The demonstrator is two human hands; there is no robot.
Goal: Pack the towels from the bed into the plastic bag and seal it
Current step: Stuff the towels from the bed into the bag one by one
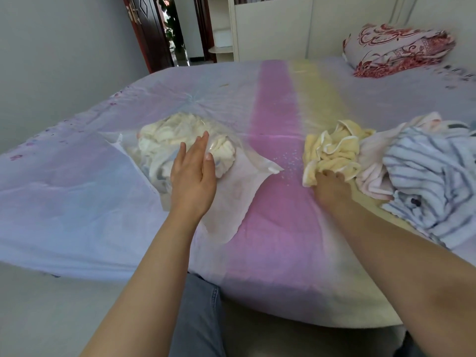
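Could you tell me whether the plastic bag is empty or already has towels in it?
Partly filled: pale towels bunch inside the plastic bag.

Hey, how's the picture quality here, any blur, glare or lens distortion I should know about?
Head view: wide-angle bending curves the bed edge; soft daylight, no hard shadows; slight sheen on the plastic bag; left hand slightly blurred; right hand sharper on the yellow towel.

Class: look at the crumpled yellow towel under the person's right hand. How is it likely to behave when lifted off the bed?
The yellow towel lies in soft, loose folds, so it will probably droop and hang rather than hold shape. The right hand digs into one edge only, so the rest likely trails. It looks light for its bulk.
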